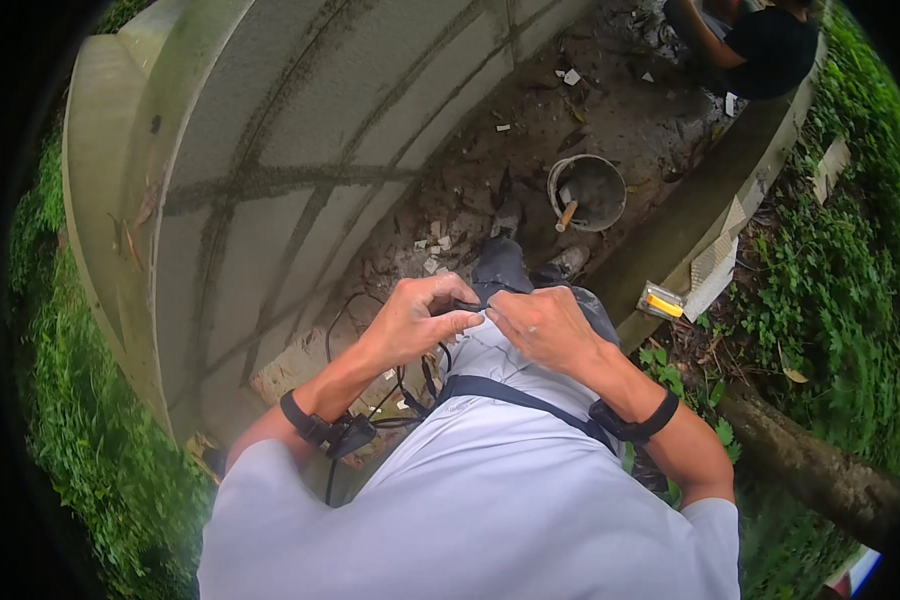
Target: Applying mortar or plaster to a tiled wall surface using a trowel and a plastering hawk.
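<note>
In front of my waist, my left hand point(425, 317) pinches a thin black cable point(467, 306) between thumb and fingers. My right hand point(545, 325) meets it from the other side, its fingertips closed at the cable's other end; they partly hide what they grip. Loops of black cord point(402, 388) hang below my left hand, beside my white shirt point(470, 490). A dark strap point(505, 391) crosses the shirt at my waist. Each wrist wears a black band, and a small black device point(350, 436) sits by the left one.
A curved grey wall point(300, 130) with dark grid lines rises at left. Ahead on muddy ground stands a bucket point(602, 207) with a wooden-handled tool point(567, 215). A yellow-handled tool point(662, 303) lies on the low right ledge point(670, 235). Another person point(770, 50) crouches at far right.
</note>
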The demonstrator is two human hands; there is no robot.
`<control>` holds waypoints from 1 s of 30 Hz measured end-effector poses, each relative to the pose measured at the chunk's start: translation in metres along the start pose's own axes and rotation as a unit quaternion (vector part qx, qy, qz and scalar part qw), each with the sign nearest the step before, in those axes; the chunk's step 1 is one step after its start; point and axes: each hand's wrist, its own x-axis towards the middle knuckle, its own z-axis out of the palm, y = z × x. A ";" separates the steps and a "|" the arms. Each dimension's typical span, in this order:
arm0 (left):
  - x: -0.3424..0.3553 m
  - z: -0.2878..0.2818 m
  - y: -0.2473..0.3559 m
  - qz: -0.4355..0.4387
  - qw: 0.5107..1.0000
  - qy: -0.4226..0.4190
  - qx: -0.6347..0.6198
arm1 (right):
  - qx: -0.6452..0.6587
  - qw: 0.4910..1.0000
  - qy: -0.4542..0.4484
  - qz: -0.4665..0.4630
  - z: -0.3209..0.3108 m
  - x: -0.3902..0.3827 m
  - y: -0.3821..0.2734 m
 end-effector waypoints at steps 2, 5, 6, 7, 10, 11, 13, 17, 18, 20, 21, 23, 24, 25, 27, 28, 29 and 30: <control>-0.002 -0.001 0.000 -0.011 0.999 0.020 -0.033 | -0.008 1.000 -0.020 0.004 -0.002 0.001 -0.002; -0.004 -0.003 0.005 -0.010 0.998 0.050 -0.034 | 0.086 0.995 0.040 0.010 -0.004 -0.002 0.004; -0.004 -0.002 0.004 -0.010 0.998 0.051 -0.033 | 0.125 0.991 0.045 0.018 -0.004 -0.006 0.011; -0.004 0.001 0.003 0.024 0.999 0.047 0.003 | 0.164 0.985 0.050 0.027 -0.004 -0.009 0.015; -0.003 0.002 0.001 0.062 0.996 0.049 0.043 | 0.114 0.991 0.064 -0.002 -0.003 -0.010 0.015; -0.002 0.002 0.001 0.067 0.995 0.056 0.046 | 0.114 0.991 0.065 0.001 -0.002 -0.010 0.014; 0.003 -0.001 0.002 0.066 0.993 0.048 0.079 | 0.075 0.993 0.084 -0.018 -0.006 -0.006 0.011; 0.004 -0.002 0.009 0.127 0.971 0.038 0.199 | -0.040 0.997 0.040 -0.043 0.009 -0.013 0.014; 0.006 -0.005 0.005 0.191 0.950 0.042 0.244 | -0.058 0.996 0.047 -0.038 0.022 -0.016 0.016; 0.007 -0.010 0.003 0.112 0.965 0.040 0.234 | -0.010 0.996 0.082 -0.031 0.055 -0.020 0.035; 0.010 -0.008 0.002 0.165 0.959 0.073 0.219 | 0.051 0.989 0.131 -0.039 0.044 -0.018 0.025; 0.003 0.011 0.021 0.056 0.995 0.077 0.001 | 0.134 0.983 0.117 0.038 0.010 -0.013 0.008; 0.004 0.018 0.031 0.029 0.997 0.066 -0.016 | 0.109 0.983 0.150 0.004 0.007 -0.017 0.016; 0.008 0.018 0.029 0.025 0.997 0.071 -0.005 | 0.095 0.980 0.175 -0.031 0.007 -0.016 0.019; 0.016 0.021 0.027 0.037 0.997 0.073 0.010 | 0.056 0.983 0.172 -0.042 0.003 -0.017 0.027; 0.018 0.022 0.022 0.039 0.997 0.060 0.001 | 0.025 0.986 0.158 -0.044 0.003 -0.018 0.029; 0.019 0.019 0.018 0.055 0.996 0.053 0.035 | 0.023 0.985 0.164 -0.047 0.002 -0.019 0.030; 0.018 0.019 0.021 0.070 0.994 0.045 0.071 | 0.003 0.988 0.147 -0.049 0.003 -0.022 0.031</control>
